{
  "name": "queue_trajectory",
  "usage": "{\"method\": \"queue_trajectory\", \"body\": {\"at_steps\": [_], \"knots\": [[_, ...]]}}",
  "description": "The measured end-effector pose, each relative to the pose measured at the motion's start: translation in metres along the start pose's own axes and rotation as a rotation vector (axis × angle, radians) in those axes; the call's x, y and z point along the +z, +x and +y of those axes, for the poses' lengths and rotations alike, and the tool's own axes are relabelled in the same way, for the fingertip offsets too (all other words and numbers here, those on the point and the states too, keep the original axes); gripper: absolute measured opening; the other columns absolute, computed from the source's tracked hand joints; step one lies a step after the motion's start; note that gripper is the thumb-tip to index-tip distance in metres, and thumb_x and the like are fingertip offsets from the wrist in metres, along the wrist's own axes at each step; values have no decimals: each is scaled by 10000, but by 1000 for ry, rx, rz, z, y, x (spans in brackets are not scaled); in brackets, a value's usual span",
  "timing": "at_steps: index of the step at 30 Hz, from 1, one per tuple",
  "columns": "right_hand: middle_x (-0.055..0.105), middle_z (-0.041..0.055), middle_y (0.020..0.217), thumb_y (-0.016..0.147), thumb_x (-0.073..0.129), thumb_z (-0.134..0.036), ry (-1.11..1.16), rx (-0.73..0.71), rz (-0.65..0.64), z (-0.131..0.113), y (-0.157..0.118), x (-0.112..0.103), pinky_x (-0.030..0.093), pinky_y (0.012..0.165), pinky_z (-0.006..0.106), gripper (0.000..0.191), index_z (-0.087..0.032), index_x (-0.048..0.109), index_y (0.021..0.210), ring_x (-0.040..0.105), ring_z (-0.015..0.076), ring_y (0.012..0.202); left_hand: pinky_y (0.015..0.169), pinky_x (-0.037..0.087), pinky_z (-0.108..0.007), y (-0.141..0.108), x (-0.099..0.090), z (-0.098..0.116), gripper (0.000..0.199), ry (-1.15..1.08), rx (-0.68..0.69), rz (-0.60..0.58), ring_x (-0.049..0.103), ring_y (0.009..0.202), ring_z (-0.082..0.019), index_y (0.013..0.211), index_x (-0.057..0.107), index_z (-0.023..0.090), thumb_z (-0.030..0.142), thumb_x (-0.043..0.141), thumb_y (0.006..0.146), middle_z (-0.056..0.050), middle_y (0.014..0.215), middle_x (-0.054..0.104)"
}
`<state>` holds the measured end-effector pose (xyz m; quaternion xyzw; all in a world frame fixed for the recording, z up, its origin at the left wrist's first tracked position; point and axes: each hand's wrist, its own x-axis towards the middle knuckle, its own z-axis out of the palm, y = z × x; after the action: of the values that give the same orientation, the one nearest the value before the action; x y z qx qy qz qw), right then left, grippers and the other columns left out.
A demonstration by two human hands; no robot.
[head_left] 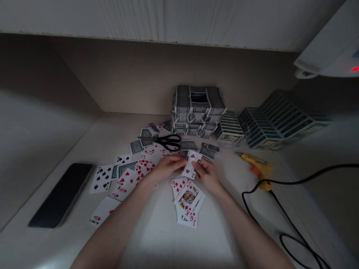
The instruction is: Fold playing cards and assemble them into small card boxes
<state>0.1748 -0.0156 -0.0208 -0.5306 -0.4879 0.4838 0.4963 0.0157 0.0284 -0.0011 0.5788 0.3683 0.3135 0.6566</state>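
Observation:
Between my two hands, in the middle of the head view, a two of clubs playing card (189, 168) is held face up. My left hand (170, 167) pinches its left edge with thumb and fingers. At the card's right side, my right hand (206, 172) grips it, thumb on the face. Whether more cards lie behind it I cannot tell. Just below sits a small fan of face-up diamonds with a king of diamonds (188, 197) on top. Many red cards (146, 168) spread out to the left, partly hidden by my left forearm.
Black-handled scissors (168, 141) lie on cards behind my hands. A structure of folded cards (198, 108) stands at the back wall, near boxed card stacks (280, 123). To the right is a yellow glue gun (260, 168) with a black cord (303, 178); a phone (61, 196) lies left.

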Motion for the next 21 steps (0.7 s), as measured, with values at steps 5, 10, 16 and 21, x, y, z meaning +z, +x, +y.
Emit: {"method": "queue_trajectory", "body": {"at_steps": [5, 10, 16, 21], "knots": [[402, -59, 415, 710, 560, -545, -4, 10, -12, 5, 0, -2, 219, 373, 214, 404, -177, 466, 574, 326, 70, 376, 585, 386, -245, 1, -3, -3, 275, -48, 0, 39, 503, 623, -115, 632, 655, 108, 378, 655, 679, -28, 681, 564], [417, -56, 415, 722, 556, -519, -3, 50, -41, 7, 1, -2, 219, 364, 209, 378, -178, 470, 585, 334, 69, 369, 560, 371, -235, 2, 0, -7, 270, 21, 33, 115, 479, 604, -106, 617, 652, 114, 372, 632, 695, -11, 643, 539], [435, -49, 404, 739, 537, -492, -58, 48, -4, 9, 1, 2, 241, 363, 214, 367, -188, 449, 551, 358, 78, 358, 493, 332, -218, 4, 10, -18, 319, 289, 164, 314, 435, 573, -107, 552, 586, 141, 387, 546, 752, -3, 587, 489], [448, -50, 401, 754, 528, -462, -66, 56, -32, 9, 1, 1, 258, 371, 215, 345, -188, 458, 556, 373, 83, 357, 492, 303, -217, 4, 14, -20, 368, 576, 242, 387, 373, 521, -93, 501, 433, 163, 371, 477, 802, 30, 521, 395]]}}
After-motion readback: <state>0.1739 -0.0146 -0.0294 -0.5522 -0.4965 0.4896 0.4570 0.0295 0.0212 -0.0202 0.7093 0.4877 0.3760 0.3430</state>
